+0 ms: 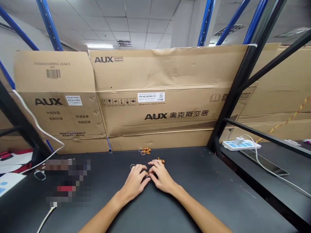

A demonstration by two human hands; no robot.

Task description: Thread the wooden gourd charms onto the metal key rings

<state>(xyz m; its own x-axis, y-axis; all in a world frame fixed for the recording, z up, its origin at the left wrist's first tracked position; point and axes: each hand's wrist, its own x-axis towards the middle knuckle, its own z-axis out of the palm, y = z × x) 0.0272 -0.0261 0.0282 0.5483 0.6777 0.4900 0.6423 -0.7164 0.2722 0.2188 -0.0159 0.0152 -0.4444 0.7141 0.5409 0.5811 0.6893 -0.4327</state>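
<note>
My left hand (135,182) and my right hand (160,176) meet over the dark table, with the fingertips of both closed on a small brown beaded piece (148,174). The fingers hide most of it, so its exact kind cannot be made out. Just beyond my left hand, a thin ring (132,166) shows on the table. Past the fingers of my right hand lies a golden-brown beaded trinket (161,160), partly covered by the hand. Farther back, near the cardboard, rests a small heap of similar golden-brown trinkets (146,150) with a ring beside it.
Cardboard panels (155,77) stand along the back of the black table (194,194). At left lie a pixelated item (65,181) and a white cable (46,220). Beyond a black metal frame at right are a power strip (241,145) and a dark phone-like slab (267,163).
</note>
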